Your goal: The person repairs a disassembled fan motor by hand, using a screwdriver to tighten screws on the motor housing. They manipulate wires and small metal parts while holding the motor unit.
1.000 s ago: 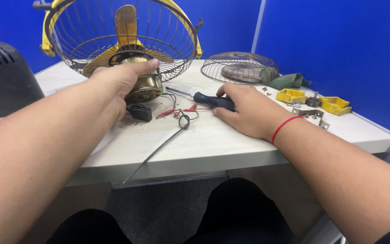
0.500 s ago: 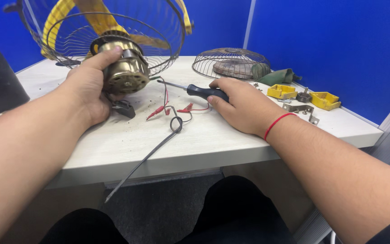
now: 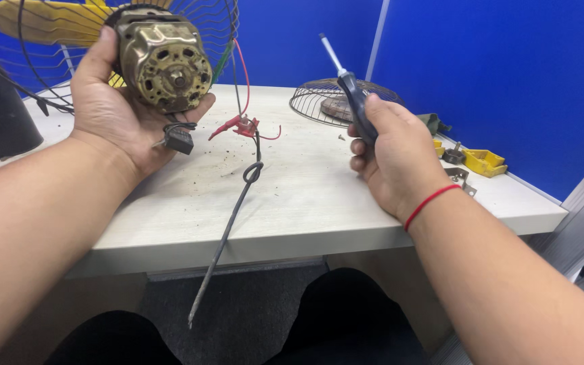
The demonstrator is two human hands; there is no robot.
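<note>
Blue partitions back the pale counter (image 3: 292, 203). My left hand (image 3: 119, 111) has its grip closed under the motor (image 3: 163, 57), lifted clear; it looks heavy and rigid, best cupped by its casing. My right hand (image 3: 390, 152) grips the screwdriver (image 3: 353, 94) handle, tip up.

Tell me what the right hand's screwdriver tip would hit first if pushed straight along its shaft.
Probably nothing close: the right hand aims the dark-handled screwdriver up and away; only the blue partition wall lies beyond, though depth is unclear.
</note>
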